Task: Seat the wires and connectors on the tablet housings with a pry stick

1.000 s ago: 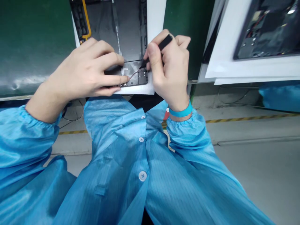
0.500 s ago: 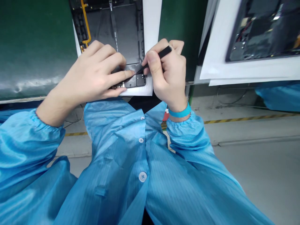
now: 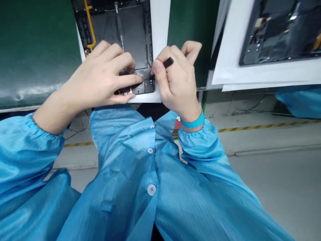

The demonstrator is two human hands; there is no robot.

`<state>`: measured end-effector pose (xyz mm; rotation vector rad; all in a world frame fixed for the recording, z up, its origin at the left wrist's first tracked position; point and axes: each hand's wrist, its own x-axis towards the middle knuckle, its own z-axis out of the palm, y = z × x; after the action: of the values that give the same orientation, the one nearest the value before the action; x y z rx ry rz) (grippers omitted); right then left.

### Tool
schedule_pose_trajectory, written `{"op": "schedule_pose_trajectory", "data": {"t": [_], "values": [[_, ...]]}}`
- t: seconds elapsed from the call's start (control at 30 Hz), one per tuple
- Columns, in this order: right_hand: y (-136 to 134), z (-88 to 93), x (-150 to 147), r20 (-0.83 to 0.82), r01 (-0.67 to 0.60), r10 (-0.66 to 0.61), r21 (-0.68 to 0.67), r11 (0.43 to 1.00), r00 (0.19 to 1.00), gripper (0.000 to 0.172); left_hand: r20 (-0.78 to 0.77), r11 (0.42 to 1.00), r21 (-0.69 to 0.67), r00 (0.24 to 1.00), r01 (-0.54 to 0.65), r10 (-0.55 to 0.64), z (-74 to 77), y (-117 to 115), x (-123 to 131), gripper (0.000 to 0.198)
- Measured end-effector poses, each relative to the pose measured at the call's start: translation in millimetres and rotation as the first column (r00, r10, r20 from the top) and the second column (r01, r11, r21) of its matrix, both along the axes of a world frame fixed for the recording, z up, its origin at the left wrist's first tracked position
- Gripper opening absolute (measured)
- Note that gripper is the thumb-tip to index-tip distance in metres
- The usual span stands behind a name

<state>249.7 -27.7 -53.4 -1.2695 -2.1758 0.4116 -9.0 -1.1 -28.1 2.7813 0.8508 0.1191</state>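
Note:
An opened tablet [image 3: 135, 33] lies on a white sheet, its black inside, orange flex cable [image 3: 90, 28] and lower-edge parts showing. My left hand [image 3: 105, 75] rests over its lower left part, palm down and fingers apart. The index fingertip touches down beside a small black square part [image 3: 149, 85] near the bottom corner; the thumb lies along the lower edge. At that corner my right hand [image 3: 178, 78] is closed in a pinch on a slim black pointed tool [image 3: 168, 62]. Its tip is mostly hidden by the fingers, close to the tablet's right edge.
A second opened tablet [image 3: 278, 36] lies on white sheets [image 3: 235, 72] at the right. Both tablets are on a green work surface [image 3: 37, 50]. The table's front edge runs just before my lap, and blue cloth [image 3: 301, 102] hangs below it at the right.
My right hand has shifted slightly left and drawn the tool more upright, its tip moving right to the tablet's corner. The left hand has stayed nearly in place.

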Motion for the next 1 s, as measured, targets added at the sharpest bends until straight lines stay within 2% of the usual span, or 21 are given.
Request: {"op": "schedule_pose_trajectory", "data": {"t": [0.13, 0.27, 0.37, 0.53, 0.67, 0.8, 0.9, 1.0], "values": [[0, -2.7, 2, -0.115, -0.007, 0.006, -0.006, 1.000, 0.993, 0.053, -0.008, 0.998, -0.052, 0.999, -0.032, 0.032, 5.4, 5, 3, 0.047], [-1, -7.4, 4, -0.190, 0.029, -0.053, -0.128, 0.991, 0.980, 0.054, -0.075, 0.998, 0.004, 0.995, 0.061, -0.061, 8.1, 14, 1, 0.053], [-1, -10.2, 5, -0.212, 0.009, -0.040, -0.149, 0.989, 0.977, 0.054, -0.101, 0.994, 0.039, 0.990, 0.105, -0.101, 7.3, 15, -2, 0.056], [2, -11.8, 4, -0.187, -0.031, 0.003, -0.146, 0.989, 0.982, 0.055, 0.003, 0.997, 0.009, 0.997, 0.075, -0.075, 4.1, 10, -5, 0.054], [2, -11.0, 2, -0.132, -0.029, 0.020, -0.063, 0.998, 0.991, 0.053, -0.014, 0.995, 0.007, 0.995, 0.103, -0.103, 7.9, 10, -3, 0.058], [2, -13.5, 2, -0.143, -0.077, 0.086, 0.070, 0.995, 0.986, 0.043, -0.032, 0.992, -0.068, 0.993, 0.107, -0.110, 21.2, 14, 5, 0.063], [3, -16.3, 3, -0.167, -0.057, 0.067, 0.065, 0.996, 0.984, 0.044, -0.027, 0.985, -0.150, 0.996, 0.083, -0.088, 31.2, 17, 11, 0.066], [3, -17.0, 3, -0.182, -0.041, 0.046, 0.028, 0.999, 0.982, 0.046, -0.033, 0.981, -0.164, 0.993, 0.103, -0.109, 34.0, 21, 12, 0.074]]}}
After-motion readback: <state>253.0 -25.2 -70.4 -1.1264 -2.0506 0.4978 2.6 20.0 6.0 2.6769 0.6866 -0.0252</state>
